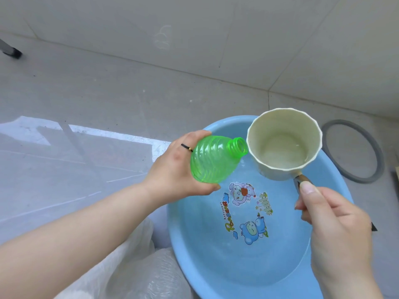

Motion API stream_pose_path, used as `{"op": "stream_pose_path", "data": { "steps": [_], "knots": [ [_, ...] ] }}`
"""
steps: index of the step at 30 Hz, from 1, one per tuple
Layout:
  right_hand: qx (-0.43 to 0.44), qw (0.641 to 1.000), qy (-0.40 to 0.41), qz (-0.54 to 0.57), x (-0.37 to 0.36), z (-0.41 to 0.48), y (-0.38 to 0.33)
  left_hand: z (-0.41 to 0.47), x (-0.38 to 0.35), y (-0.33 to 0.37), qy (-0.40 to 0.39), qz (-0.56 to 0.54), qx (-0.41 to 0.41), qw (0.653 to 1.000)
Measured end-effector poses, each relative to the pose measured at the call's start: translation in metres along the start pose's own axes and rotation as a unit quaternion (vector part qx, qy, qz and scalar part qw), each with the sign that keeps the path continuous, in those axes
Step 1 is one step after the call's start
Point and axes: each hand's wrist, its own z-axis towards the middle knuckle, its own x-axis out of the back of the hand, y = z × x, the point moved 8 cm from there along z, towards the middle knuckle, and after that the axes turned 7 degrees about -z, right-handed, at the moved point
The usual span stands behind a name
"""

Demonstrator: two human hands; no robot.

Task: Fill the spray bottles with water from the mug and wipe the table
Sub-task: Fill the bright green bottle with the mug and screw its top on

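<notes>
My left hand [176,169] grips a clear green ribbed spray bottle [212,160] without its cap, tilted so its open neck points right. My right hand [332,225] holds the dark handle of a cream mug [282,141] with water inside. The mug's rim almost touches the bottle's neck. Both hang over a light blue plastic basin [194,244] with cartoon pictures on its bottom and shallow water in it.
A glass table top [64,160] lies to the left of the basin. Clear plastic bags [138,266] sit at the bottom, below my left arm. A grey ring [354,151] lies on the concrete floor to the right. A tiled wall runs behind.
</notes>
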Motion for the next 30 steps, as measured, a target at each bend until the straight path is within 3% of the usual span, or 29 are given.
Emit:
{"op": "stream_pose_path", "data": {
  "steps": [18,30],
  "knots": [
    [0.118,0.984,0.029,-0.133,0.007,-0.001,-0.024,0.000,-0.001,0.001,-0.009,0.010,0.019,1.000],
    [0.135,0.975,0.051,-0.169,0.011,0.001,-0.021,0.000,-0.001,0.002,-0.009,0.015,0.017,1.000]
  ]
}}
